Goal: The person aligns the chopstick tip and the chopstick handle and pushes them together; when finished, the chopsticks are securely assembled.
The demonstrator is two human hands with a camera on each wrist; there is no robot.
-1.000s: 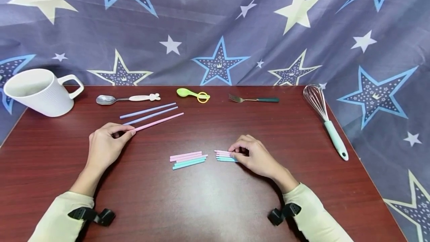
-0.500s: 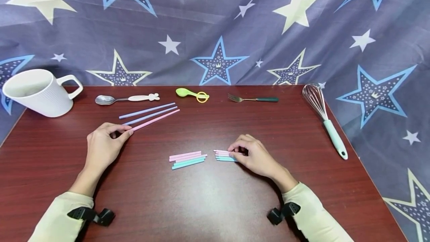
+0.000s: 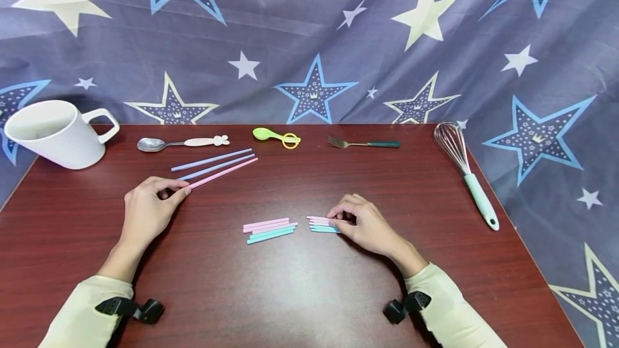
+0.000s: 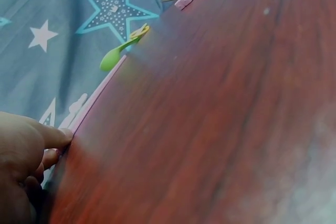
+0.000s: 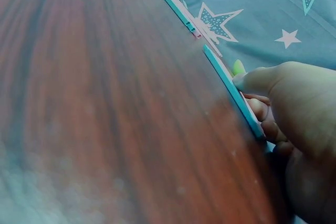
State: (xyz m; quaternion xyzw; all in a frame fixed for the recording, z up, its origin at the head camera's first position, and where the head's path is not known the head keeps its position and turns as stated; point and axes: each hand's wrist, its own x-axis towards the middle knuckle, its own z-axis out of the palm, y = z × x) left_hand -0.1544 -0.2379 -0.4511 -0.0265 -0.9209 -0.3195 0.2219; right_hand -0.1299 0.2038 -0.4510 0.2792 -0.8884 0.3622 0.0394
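Observation:
On the left of the head view, my left hand [image 3: 151, 208] pinches the near end of a long pink stick [image 3: 224, 172] between thumb and forefinger. The stick lies on the table beside two long blue-violet sticks [image 3: 213, 160]. Right of the middle, my right hand [image 3: 365, 224] has thumb and fingers bent round a pink stick in a row of short pink and teal sticks [image 3: 318, 224], covering their right ends. Just left of that row lies a second group of short pink and teal sticks [image 3: 271, 231], untouched by either hand.
A white mug [image 3: 67, 133] stands at the back left. Along the back edge lie a metal spoon [image 3: 184, 143], a green spoon with a yellow ring [image 3: 271, 134] and a green-handled fork [image 3: 365, 144]. A whisk [image 3: 466, 176] lies at right. A starry cloth hangs behind the table.
The long pink stick's far end has swung toward the blue-violet sticks, and my left hand has shifted slightly left. My right hand stays on the short sticks.

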